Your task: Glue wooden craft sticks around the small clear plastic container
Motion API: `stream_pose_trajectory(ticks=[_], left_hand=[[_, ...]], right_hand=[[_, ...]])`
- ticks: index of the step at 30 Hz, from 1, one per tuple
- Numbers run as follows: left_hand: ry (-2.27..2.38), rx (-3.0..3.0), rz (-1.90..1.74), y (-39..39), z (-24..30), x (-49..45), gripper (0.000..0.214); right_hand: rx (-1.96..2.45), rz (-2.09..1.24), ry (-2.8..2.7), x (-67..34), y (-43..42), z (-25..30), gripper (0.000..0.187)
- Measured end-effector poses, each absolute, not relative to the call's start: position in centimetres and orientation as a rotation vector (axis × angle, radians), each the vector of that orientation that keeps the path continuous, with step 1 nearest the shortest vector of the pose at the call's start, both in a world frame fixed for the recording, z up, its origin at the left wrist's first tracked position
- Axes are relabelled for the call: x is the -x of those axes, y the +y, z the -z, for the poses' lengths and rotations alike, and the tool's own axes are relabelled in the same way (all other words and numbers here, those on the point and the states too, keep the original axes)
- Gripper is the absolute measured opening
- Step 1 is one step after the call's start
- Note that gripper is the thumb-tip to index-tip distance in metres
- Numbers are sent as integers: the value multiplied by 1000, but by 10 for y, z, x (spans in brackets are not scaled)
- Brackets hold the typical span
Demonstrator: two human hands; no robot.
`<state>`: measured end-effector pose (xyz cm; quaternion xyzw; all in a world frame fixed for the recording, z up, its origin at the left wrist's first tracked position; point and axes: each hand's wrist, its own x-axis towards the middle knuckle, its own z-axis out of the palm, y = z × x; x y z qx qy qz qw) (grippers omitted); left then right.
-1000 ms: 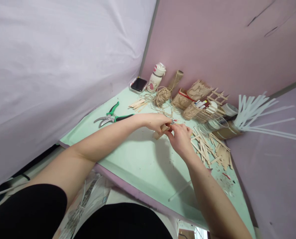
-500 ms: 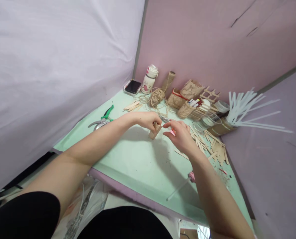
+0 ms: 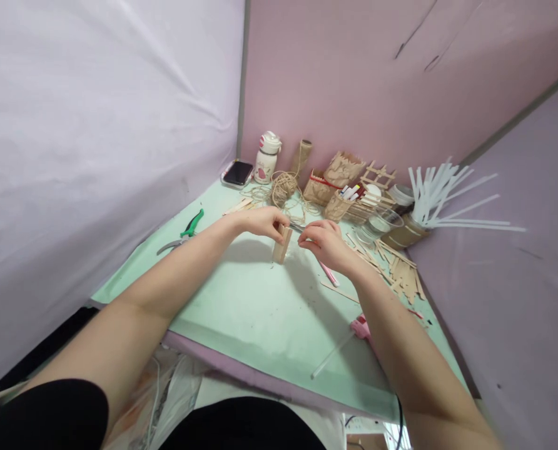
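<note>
In the head view, my left hand (image 3: 268, 222) pinches a small block of craft sticks (image 3: 282, 245), which stands upright on the green tabletop. To its right is my right hand (image 3: 323, 244), its thumb and fingers drawn together; what they hold, if anything, is too small to make out. A grey metal tool (image 3: 298, 226) shows behind and between the hands, partly hidden. Below the right hand lies a pink-handled cutter (image 3: 328, 274). Beside my right forearm rests a pink glue gun (image 3: 360, 327), partly covered by the arm, with a clear glue stick (image 3: 333, 355) reaching out of it.
Green-handled pruners (image 3: 185, 234) lie at left. Along the back are a phone (image 3: 238, 173), a white bottle (image 3: 266, 159), a twine ball (image 3: 283, 186) and stick-made holders (image 3: 339, 205). Loose craft sticks (image 3: 403, 275) and a pot of glue sticks (image 3: 403, 234) are at right.
My right thumb and fingers, apart before, have come together. The block is now more upright under my left hand. The camera view has shifted slightly to the right.
</note>
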<state>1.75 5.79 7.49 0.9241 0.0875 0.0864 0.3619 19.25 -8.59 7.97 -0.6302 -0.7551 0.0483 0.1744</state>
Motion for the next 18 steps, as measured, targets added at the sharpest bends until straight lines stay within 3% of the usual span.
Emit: stream_pose_trajectory(ticks=[6, 10, 12, 18], left_hand=[[283, -2253, -253, 65, -91, -17, 29], [386, -2086, -545, 60, -90, -12, 64], [429, -1911, -671, 55, -81, -8, 64], [372, -1460, -345, 33, -56, -4, 63]], right_hand=[[1749, -134, -2078, -198, -77, -89, 11], [1738, -136, -2004, -200, -80, -102, 12], [1709, -188, -1954, -201, -84, -109, 15], [1658, -291, -1859, -200, -98, -120, 19]])
